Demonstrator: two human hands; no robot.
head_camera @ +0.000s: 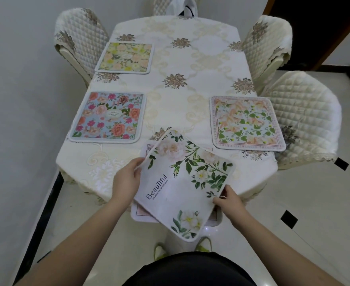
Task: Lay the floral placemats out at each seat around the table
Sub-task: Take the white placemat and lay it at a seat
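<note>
At my feet, a glossy cream tiled floor (306, 203) runs out to the right, set with small black diamond insets (289, 219) and edged by a black border strip (46, 203) along the plain white wall (21, 100) on the left. Four chairs in quilted cream covers with brown flower patches show at the sides: one at far left (77, 42), one at far right (267, 44), one at near right (304, 118), and one at the far end (159, 6) with a white garment (183, 7) draped over it. A dark doorway (318, 27) fills the upper right corner. My yellow-green shoes (204, 244) peek out below.
</note>
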